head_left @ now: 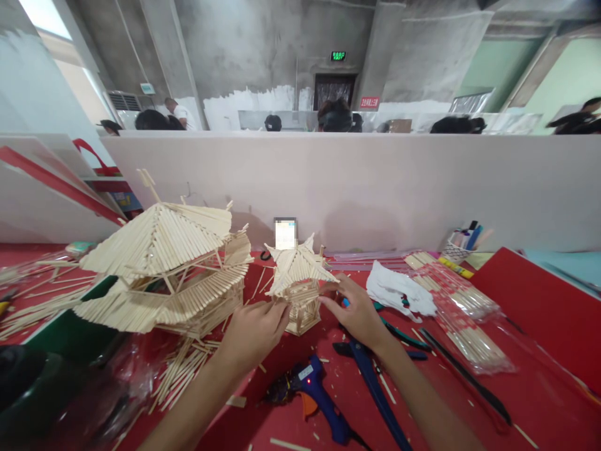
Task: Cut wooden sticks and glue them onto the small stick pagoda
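Note:
A small wooden-stick pavilion model (pixel 300 275) with upturned roof corners stands on the red table in front of me. My left hand (pixel 257 329) is at its left side, with the fingers curled against it below the roof edge. On the other side, my right hand (pixel 354 310) holds it between thumb and fingers near the right roof corner. A larger two-tiered stick pavilion (pixel 159 250) stands to the left. Below my hands lies a blue glue gun (pixel 323 401) with an orange trigger and a lit red light.
Blue-handled cutters (pixel 370 382) lie beside my right forearm. Further right are a white glove (pixel 399 291), bagged sticks (pixel 474 335) and a pen basket (pixel 455 245). Loose sticks (pixel 181 373) lie at left. A pale partition (pixel 375 181) closes the back; people are beyond it.

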The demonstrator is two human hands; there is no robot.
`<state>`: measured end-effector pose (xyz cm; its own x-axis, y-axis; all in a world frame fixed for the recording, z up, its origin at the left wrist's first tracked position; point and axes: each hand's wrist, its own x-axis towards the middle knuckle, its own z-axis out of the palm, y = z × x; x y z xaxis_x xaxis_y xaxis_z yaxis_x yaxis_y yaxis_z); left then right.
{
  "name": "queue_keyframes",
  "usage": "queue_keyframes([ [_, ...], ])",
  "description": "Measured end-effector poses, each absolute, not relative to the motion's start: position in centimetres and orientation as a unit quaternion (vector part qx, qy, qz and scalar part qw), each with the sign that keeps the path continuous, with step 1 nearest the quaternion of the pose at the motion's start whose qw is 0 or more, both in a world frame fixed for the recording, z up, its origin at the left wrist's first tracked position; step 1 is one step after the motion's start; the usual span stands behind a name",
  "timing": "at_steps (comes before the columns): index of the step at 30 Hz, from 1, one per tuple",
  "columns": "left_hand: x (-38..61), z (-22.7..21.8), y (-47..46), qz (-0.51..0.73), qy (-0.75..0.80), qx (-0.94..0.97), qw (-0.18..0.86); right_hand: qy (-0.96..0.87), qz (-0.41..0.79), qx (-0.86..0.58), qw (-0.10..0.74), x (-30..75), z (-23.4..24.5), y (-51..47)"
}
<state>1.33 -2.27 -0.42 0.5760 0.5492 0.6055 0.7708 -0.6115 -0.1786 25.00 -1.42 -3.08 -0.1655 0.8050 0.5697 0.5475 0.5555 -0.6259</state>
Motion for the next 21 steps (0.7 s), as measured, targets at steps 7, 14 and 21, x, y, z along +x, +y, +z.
queue_keyframes([
  [7, 1.14, -0.18, -2.19, -0.194, -0.425, -0.867, 0.172, -0.781, 0.069, -0.432, 0.446, 25.06, -3.09, -1.69],
  [14, 1.01, -0.53, -2.13, -0.221, -0.405, -0.874, 0.153, -0.800, 0.018, -0.411, 0.436, 24.91, -3.27, -1.73],
  [21, 1.04, -0.99, -2.04, -0.263, -0.388, -0.867, 0.168, -0.809, -0.031, -0.398, 0.431, 24.58, -3.12, -1.99],
])
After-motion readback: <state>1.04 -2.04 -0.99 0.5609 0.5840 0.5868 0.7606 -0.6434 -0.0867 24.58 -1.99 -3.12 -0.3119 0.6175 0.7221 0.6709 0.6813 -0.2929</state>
